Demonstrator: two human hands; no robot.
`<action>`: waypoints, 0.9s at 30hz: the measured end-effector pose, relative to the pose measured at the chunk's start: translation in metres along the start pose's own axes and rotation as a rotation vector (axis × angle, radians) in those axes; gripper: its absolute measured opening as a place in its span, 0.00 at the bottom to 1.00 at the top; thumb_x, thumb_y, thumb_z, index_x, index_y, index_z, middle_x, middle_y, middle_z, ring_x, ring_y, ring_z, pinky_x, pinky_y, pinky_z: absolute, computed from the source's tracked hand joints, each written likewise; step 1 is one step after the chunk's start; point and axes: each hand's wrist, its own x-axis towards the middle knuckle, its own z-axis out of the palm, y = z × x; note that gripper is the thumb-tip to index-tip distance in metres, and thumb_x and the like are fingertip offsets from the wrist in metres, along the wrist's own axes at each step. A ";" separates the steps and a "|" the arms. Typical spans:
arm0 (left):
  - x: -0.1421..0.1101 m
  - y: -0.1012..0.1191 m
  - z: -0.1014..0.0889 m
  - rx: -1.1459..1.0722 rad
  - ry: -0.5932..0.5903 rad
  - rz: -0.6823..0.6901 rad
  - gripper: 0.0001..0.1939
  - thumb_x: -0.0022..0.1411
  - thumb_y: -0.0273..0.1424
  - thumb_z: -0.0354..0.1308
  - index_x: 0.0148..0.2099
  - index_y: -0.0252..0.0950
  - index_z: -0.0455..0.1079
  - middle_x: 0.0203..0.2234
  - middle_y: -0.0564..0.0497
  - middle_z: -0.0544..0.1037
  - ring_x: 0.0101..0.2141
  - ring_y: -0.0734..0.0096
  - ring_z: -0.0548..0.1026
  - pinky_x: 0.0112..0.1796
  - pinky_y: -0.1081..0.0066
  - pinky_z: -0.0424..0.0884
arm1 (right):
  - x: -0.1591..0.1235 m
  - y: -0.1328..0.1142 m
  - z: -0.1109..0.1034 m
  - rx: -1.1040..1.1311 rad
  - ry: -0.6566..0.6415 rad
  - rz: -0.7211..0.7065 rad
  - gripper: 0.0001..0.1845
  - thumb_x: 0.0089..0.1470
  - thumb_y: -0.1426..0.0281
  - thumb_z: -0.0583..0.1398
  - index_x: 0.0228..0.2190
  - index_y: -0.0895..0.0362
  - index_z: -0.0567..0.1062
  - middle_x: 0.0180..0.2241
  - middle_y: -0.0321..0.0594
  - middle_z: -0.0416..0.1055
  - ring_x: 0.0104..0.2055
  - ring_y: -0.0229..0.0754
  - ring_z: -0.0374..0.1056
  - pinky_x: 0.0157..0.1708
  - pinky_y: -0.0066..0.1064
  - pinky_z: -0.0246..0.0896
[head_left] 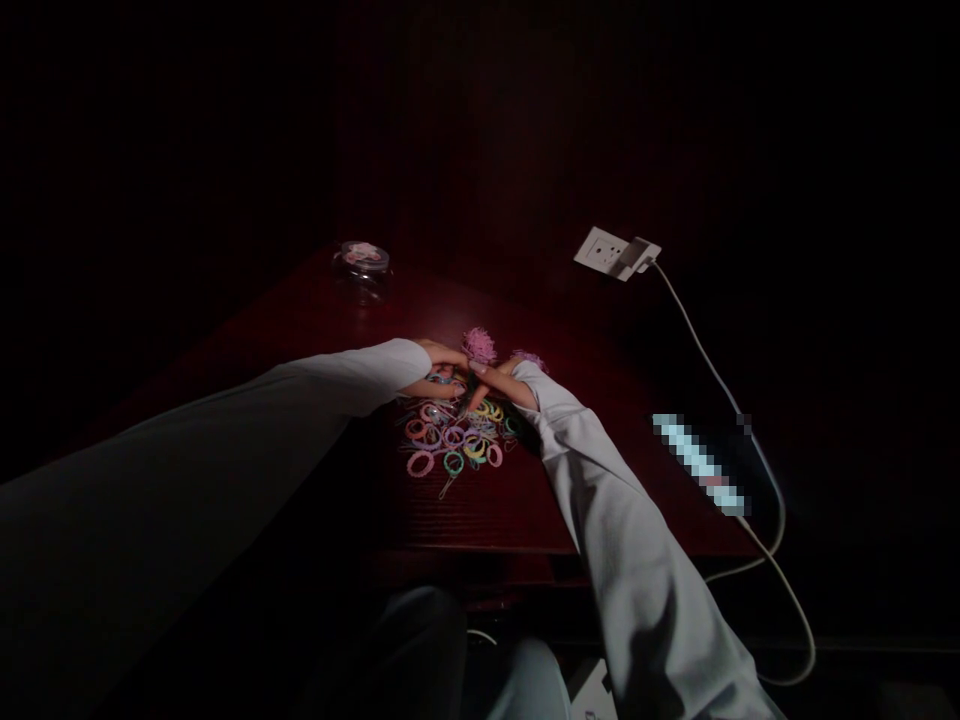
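Observation:
A pile of colourful hair ties (pixel 454 437) lies on the dark red table, with pink, green, yellow, orange and purple rings among thin elastic bands. My left hand (pixel 439 368) reaches in from the left over the far part of the pile, thumb and fingers apart, with ties visible between them. My right hand (pixel 501 384) meets it from the right, its fingers spread over the ties and their tips close to the left fingertips. Just beyond the hands sits a pink bunch of elastic bands (pixel 479 345). A purple bunch (pixel 529 358) is partly hidden behind my right hand.
A clear lidded jar (pixel 364 272) stands at the table's far left. A wall socket (pixel 604 254) holds a white charger (pixel 637 256), whose cable (pixel 697 345) runs down the right side. A blurred-out lit device (pixel 701 465) rests near the table's right edge. The surroundings are very dark.

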 end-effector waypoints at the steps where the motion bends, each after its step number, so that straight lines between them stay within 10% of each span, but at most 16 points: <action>1: -0.001 0.002 -0.001 -0.016 0.000 0.006 0.13 0.63 0.40 0.63 0.45 0.40 0.82 0.29 0.52 0.77 0.30 0.70 0.69 0.35 0.72 0.62 | 0.001 0.002 0.001 0.026 0.012 -0.008 0.41 0.59 0.33 0.59 0.26 0.57 0.88 0.16 0.33 0.58 0.23 0.35 0.51 0.28 0.33 0.48; 12: -0.001 -0.003 0.003 -0.136 0.061 -0.028 0.14 0.65 0.37 0.61 0.49 0.39 0.78 0.22 0.59 0.67 0.24 0.76 0.62 0.30 0.74 0.57 | 0.009 0.016 0.001 -0.050 -0.091 -0.143 0.21 0.55 0.52 0.71 0.39 0.56 0.86 0.20 0.24 0.52 0.25 0.33 0.49 0.31 0.28 0.48; 27: -0.001 0.009 -0.005 -0.126 0.263 -0.071 0.16 0.71 0.42 0.55 0.42 0.37 0.77 0.22 0.58 0.66 0.24 0.75 0.60 0.30 0.73 0.56 | 0.023 0.024 0.008 -0.239 -0.013 -0.215 0.20 0.53 0.52 0.72 0.37 0.55 0.86 0.20 0.27 0.59 0.27 0.36 0.56 0.35 0.29 0.51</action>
